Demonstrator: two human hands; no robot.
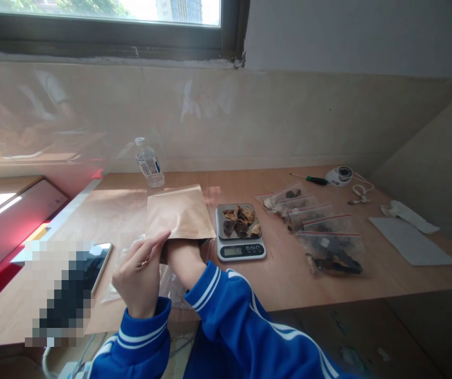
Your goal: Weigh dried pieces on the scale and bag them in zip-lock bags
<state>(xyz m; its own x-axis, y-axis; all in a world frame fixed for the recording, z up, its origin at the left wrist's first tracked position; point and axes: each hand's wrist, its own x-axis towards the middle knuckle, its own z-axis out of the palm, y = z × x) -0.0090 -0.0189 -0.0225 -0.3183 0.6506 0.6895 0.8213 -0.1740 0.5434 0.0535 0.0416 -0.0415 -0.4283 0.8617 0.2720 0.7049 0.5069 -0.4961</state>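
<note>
Worktop (pixel 283 287) below a window (pixel 103 23)

Head view: the left hand (pixel 141 273) is pinching the rim of the paper bag (pixel 180 213); the right hand (pixel 182 255) is hiding inside, its grip impossible to tell. The bag is showing just left of a scale (pixel 240 252).

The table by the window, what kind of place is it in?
Probably an indoor workroom, though I can't be sure. On the table are a scale holding dried brown pieces, clear zip bags beside it, and a screwdriver towards the back.
</note>
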